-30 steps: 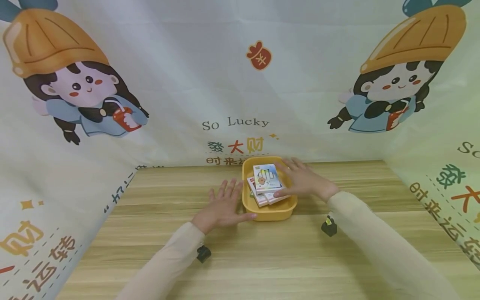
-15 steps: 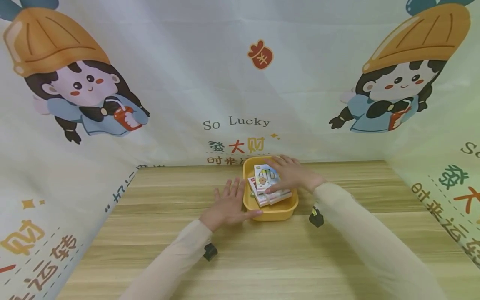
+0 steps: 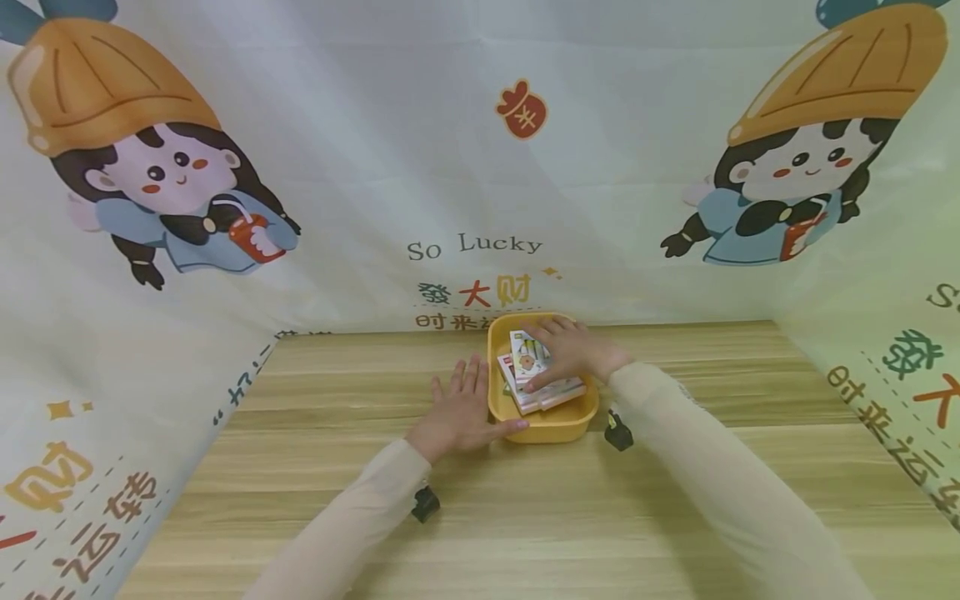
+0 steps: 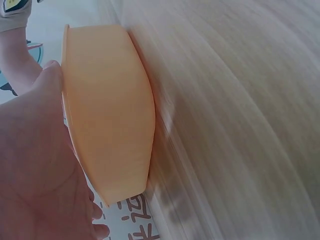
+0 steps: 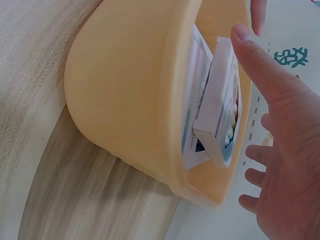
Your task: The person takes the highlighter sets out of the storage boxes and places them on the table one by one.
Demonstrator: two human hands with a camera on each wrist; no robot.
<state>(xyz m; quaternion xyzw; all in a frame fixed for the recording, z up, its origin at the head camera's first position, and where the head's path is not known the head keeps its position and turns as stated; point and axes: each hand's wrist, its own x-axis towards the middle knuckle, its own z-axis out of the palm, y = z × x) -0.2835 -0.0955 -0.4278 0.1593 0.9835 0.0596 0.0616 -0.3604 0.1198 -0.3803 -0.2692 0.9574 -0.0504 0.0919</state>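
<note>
Here — right hand (image 3: 567, 350) over boxes (image 3: 526, 360), left hand (image 3: 456, 416) beside basket (image 3: 557, 432).

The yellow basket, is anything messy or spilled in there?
A bit messy: in the yellow basket, the top box lies crooked over the boxes beneath, edges not lined up. I see no spill, though the right hand hides some.

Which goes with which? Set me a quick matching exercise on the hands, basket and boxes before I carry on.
Things:
1. Left hand
2. Basket
3. Right hand
4. Boxes

Places or colours:
A. Just above the boxes
B. Overlapping, inside the basket
C. Beside the basket's left side
D. Yellow, on the table

Pairs: 1-C, 2-D, 3-A, 4-B
</note>
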